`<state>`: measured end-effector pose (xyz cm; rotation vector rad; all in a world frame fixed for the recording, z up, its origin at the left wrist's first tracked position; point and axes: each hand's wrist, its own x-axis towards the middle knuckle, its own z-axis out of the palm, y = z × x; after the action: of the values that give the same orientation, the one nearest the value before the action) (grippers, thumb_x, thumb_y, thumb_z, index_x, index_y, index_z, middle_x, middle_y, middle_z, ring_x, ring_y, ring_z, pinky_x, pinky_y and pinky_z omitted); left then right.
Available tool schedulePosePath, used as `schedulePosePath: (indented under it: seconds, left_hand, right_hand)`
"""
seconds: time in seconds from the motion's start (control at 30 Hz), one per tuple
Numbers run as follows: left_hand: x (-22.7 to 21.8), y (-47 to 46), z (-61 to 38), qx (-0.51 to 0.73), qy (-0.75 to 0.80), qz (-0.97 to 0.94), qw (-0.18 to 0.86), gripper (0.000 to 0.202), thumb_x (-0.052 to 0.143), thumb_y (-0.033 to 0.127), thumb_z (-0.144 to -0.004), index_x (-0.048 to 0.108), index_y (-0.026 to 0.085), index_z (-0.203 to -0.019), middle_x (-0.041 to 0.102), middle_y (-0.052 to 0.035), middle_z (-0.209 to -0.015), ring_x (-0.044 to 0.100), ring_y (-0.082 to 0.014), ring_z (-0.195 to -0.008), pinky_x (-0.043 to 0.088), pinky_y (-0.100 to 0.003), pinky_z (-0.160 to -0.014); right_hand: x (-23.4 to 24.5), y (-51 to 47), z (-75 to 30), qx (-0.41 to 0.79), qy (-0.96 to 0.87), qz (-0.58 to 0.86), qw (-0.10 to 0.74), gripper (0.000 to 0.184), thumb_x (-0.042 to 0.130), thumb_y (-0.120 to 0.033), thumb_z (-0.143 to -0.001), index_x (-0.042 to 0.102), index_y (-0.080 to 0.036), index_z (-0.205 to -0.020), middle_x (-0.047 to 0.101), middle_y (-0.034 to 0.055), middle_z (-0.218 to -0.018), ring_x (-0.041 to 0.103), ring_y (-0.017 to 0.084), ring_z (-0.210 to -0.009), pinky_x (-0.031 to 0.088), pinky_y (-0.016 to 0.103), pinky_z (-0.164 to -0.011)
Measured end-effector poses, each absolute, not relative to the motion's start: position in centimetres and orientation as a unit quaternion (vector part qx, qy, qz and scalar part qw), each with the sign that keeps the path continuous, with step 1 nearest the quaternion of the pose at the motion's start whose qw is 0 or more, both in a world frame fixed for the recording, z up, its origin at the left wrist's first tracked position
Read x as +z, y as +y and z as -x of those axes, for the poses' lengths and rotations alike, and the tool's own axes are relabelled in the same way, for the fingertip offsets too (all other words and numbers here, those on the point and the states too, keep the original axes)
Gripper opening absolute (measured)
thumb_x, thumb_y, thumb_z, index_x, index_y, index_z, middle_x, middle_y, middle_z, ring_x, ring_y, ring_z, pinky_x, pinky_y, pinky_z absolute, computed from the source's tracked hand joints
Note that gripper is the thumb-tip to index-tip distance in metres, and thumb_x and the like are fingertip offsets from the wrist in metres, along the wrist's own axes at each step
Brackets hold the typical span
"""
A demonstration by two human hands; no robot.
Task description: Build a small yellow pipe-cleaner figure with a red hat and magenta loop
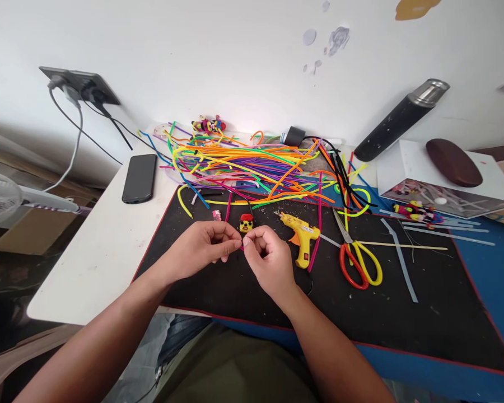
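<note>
Over the black mat (218, 291), my left hand (201, 249) and my right hand (271, 257) meet fingertip to fingertip, both pinched closed. A short bit of magenta pipe cleaner (241, 248) shows between the fingertips; the fingers hide most of it. Just beyond them lies a small yellow figure head with a red cap (246, 223). Close to my right hand, a yellow glue gun (304, 238) lies on its side. Farther right are scissors (359, 260) with one red and one yellow handle. A pink-and-white small item (217, 215) sits past my left hand.
A heap of coloured pipe cleaners (243, 162) spans the back. A phone (139, 179) lies at left. At right stand a black flask (403, 120) and a white box (407, 168) with a brown case (453, 162) on top; glue sticks (401, 260) and a pipe-cleaner figure (418, 214) lie nearby.
</note>
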<state>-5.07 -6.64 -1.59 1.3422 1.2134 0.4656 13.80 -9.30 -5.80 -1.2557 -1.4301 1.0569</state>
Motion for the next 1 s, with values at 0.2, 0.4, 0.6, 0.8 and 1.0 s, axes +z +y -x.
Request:
schedulePosePath:
  seconds: [0.2, 0.4, 0.6, 0.8, 1.0]
  left_hand:
    - [-1.78, -6.94, 5.22, 0.209, 0.524, -0.581, 0.587, 0.028, 0.074, 0.046, -0.093, 0.079, 0.019, -0.096, 0.068, 0.0006, -0.073, 0.059, -0.0132, -0.065, 0.041, -0.022, -0.057]
    - [-1.61, -7.17, 5.22, 0.207, 0.525, -0.590, 0.577, 0.027, 0.073, 0.045, -0.094, 0.078, 0.018, -0.094, 0.069, 0.0007, -0.072, 0.061, -0.0137, -0.065, 0.041, -0.022, -0.057]
    - [-1.72, -7.28, 4.87, 0.218, 0.532, -0.597, 0.560, 0.025, 0.072, 0.043, -0.093, 0.078, 0.019, -0.092, 0.068, 0.0011, -0.071, 0.060, -0.0130, -0.063, 0.040, -0.022, -0.055]
    - [-2.33, -7.18, 4.77, 0.233, 0.540, -0.567, 0.577, 0.029, 0.072, 0.047, -0.090, 0.074, 0.018, -0.089, 0.064, 0.0016, -0.062, 0.057, -0.0131, -0.057, 0.039, -0.022, -0.051]
    - [-2.26, -6.89, 4.70, 0.255, 0.533, -0.504, 0.629, 0.033, 0.078, 0.049, -0.080, 0.071, 0.017, -0.083, 0.055, 0.0048, -0.058, 0.048, -0.0101, -0.052, 0.038, -0.021, -0.049]
  right_hand:
    - [-5.89, -9.35, -13.79, 0.414, -0.597, 0.512, 0.459, 0.013, 0.062, -0.028, -0.094, 0.061, -0.023, -0.082, 0.047, -0.0086, -0.054, 0.045, 0.011, -0.046, 0.036, 0.024, -0.049]
    - [-6.04, -9.37, -13.76, 0.405, -0.604, 0.516, 0.453, 0.012, 0.063, -0.028, -0.093, 0.061, -0.023, -0.082, 0.048, -0.0085, -0.054, 0.046, 0.011, -0.047, 0.037, 0.024, -0.050]
    - [-6.21, -9.32, -13.71, 0.403, -0.606, 0.516, 0.453, 0.012, 0.063, -0.028, -0.093, 0.061, -0.024, -0.082, 0.046, -0.0090, -0.054, 0.045, 0.011, -0.047, 0.037, 0.024, -0.050]
    - [-6.30, -9.34, -13.61, 0.410, -0.604, 0.514, 0.450, 0.014, 0.062, -0.031, -0.096, 0.064, -0.023, -0.086, 0.049, -0.0077, -0.056, 0.046, 0.012, -0.048, 0.037, 0.025, -0.050]
    - [-6.16, -9.39, -13.72, 0.412, -0.595, 0.512, 0.462, 0.016, 0.063, -0.035, -0.099, 0.067, -0.022, -0.090, 0.048, -0.0073, -0.057, 0.045, 0.012, -0.050, 0.037, 0.025, -0.051]
